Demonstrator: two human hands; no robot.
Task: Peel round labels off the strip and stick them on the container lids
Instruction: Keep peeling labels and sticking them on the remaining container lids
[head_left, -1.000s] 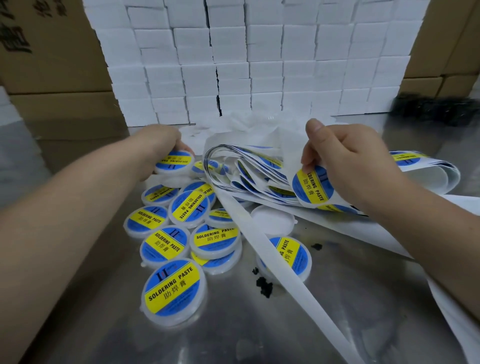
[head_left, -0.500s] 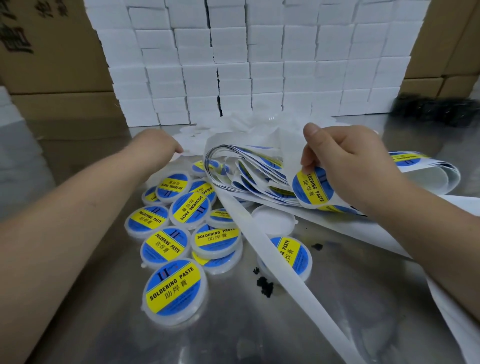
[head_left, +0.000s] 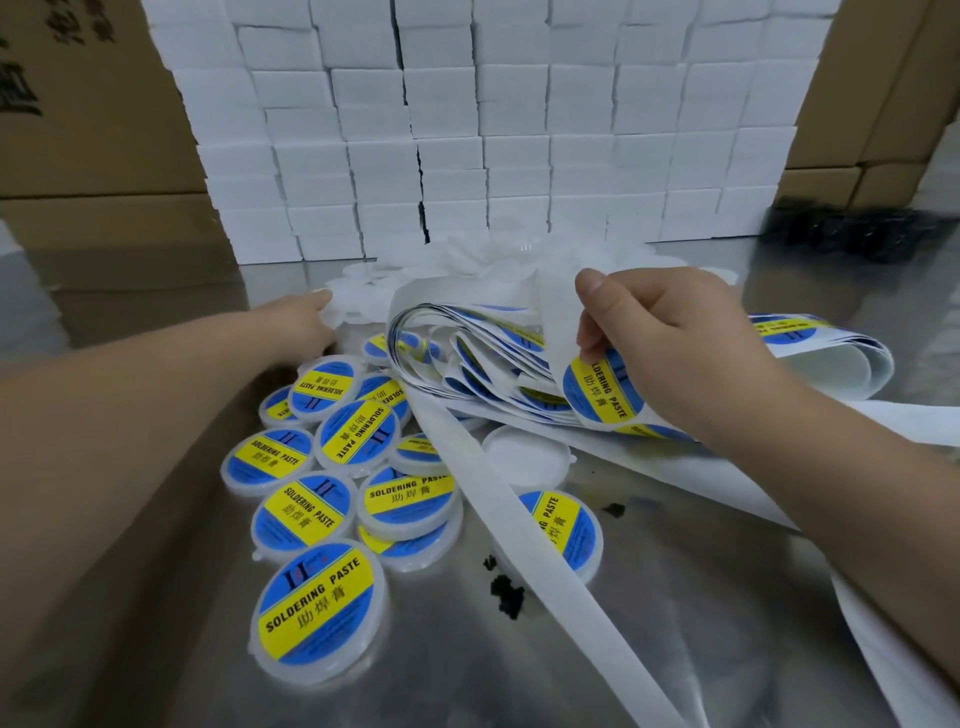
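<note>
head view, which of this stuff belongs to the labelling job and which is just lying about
Job in hand:
label strip, pinched by the right hand
round label beside that hand
labelled lids
bare lid
heap of bare lids, touched by the left hand

Just lying about:
black crumbs
stacked white boxes
cardboard cartons

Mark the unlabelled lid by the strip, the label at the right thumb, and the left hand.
unlabelled lid (head_left: 527, 456): head view, centre of its white top.
label (head_left: 602, 391): head view, on its yellow band.
left hand (head_left: 301, 325): head view, back of the hand.
</note>
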